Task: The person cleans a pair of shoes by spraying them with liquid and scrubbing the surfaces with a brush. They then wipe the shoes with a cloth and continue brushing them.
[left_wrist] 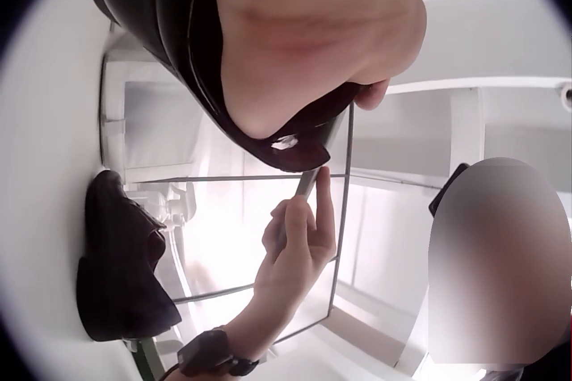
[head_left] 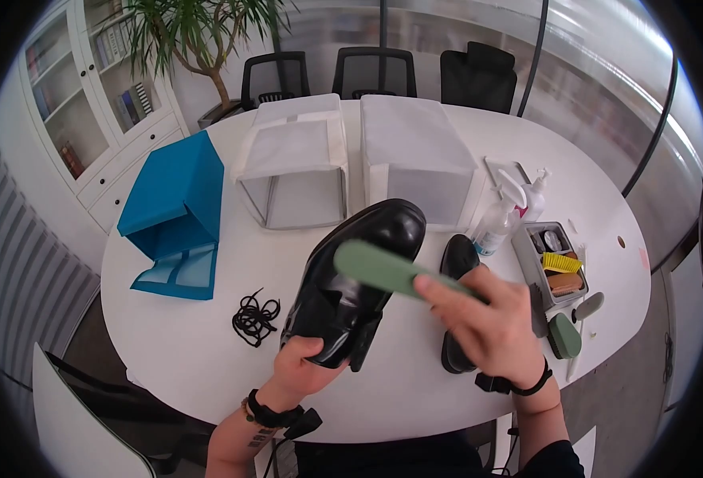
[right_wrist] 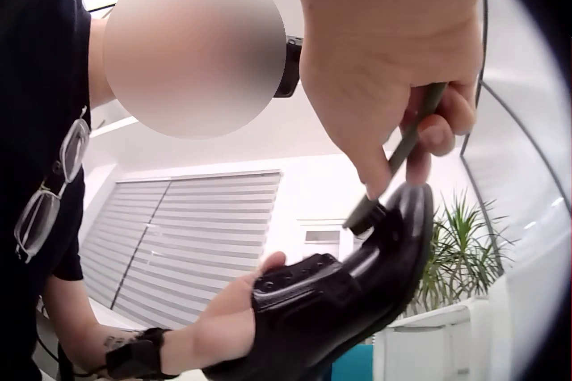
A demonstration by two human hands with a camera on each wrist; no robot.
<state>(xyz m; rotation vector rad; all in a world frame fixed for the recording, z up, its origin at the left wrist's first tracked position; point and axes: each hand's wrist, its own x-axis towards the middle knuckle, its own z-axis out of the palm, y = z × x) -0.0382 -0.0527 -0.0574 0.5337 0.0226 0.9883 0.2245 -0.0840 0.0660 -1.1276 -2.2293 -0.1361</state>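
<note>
Two shoes (head_left: 359, 279) — two boxes (head_left: 296, 159)

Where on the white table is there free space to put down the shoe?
Bare table lies at the near left, between the black laces and the table edge, below the blue box. The right side is crowded: the second shoe, spray bottles, and the brush tray.

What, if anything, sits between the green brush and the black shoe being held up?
Nothing visible. The right hand holds the green brush right over the black shoe, which the left hand grips from below. The second shoe lies on the table, off to the side.
</note>
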